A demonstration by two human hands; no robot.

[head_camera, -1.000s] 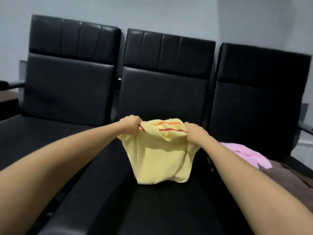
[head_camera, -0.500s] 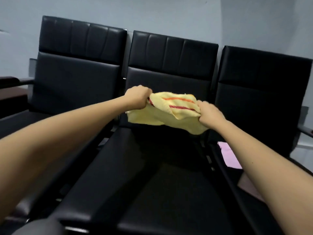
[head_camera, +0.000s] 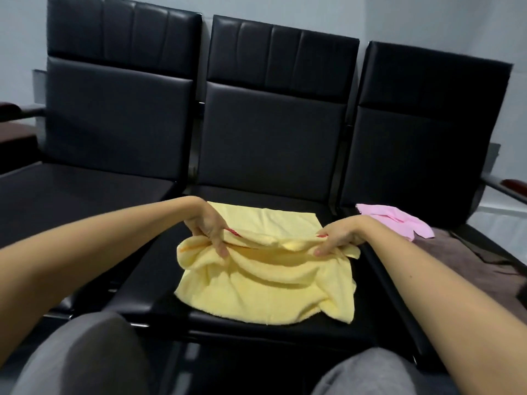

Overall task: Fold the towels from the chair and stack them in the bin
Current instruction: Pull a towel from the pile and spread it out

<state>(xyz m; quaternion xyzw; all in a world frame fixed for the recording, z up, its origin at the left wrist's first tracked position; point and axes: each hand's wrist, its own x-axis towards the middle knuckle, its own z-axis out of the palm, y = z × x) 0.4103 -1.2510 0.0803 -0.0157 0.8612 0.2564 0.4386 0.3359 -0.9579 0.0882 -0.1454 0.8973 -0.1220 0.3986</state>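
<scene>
A yellow towel (head_camera: 262,280) with red stripes lies spread on the seat of the middle black chair (head_camera: 273,132), its striped edge doubled over towards me. My left hand (head_camera: 209,226) pinches that edge at its left corner. My right hand (head_camera: 339,238) pinches the same edge at the right corner. Both hands sit low over the seat. On the right chair's seat lies a pink towel (head_camera: 396,220) on top of a brown towel (head_camera: 484,252). No bin is in view.
Three black chairs stand in a row against a pale wall; the left chair (head_camera: 114,115) has nothing on its seat. A metal armrest (head_camera: 504,186) juts out at the far right. My knees in grey trousers (head_camera: 85,352) are close to the seat's front edge.
The towel was held up in the air between both hands; it has come down and now lies spread on the middle seat, with the hands lowered and wider apart.
</scene>
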